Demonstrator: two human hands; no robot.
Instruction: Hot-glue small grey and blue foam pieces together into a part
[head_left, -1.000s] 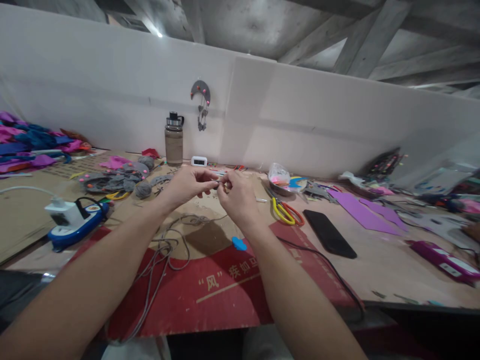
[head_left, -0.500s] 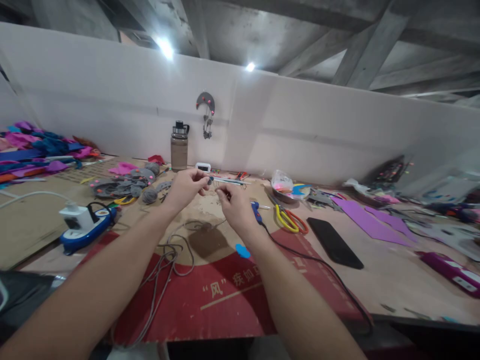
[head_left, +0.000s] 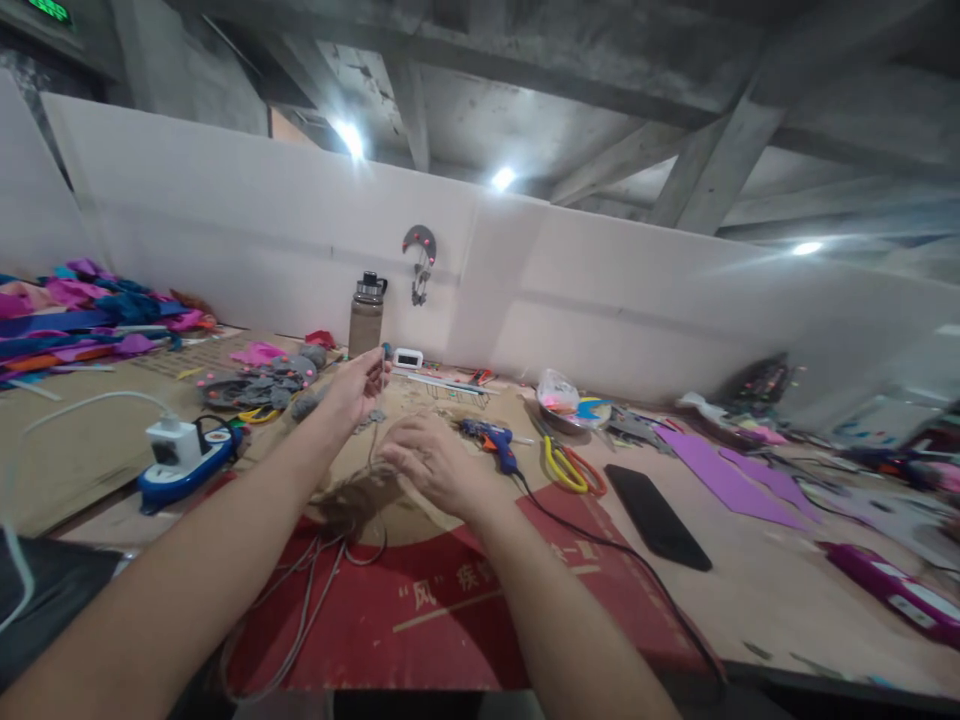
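My left hand (head_left: 358,385) is raised above the table, pinched on the end of a thin grey cord (head_left: 369,440) that hangs down from it. My right hand (head_left: 429,462) is lower, over the loose grey cord pile (head_left: 330,530), its fingers spread and running along the hanging strand. A small dark blue bit shows at my left fingertips; what it is I cannot make out. A blue glue gun (head_left: 489,439) lies just right of my right hand, its black cable (head_left: 622,565) trailing toward the table's front edge.
Yellow-and-orange scissors (head_left: 570,466) and a black phone (head_left: 657,516) lie to the right. A bottle (head_left: 367,315) stands by the white wall. Grey felt pieces (head_left: 262,382), a blue power strip (head_left: 184,456), purple felt (head_left: 724,470) and a coloured felt pile (head_left: 90,320) surround the area.
My hands have come apart: the left one rose and moved left with the cord's end, the right one dropped and opened along the strand. The view tilted upward.
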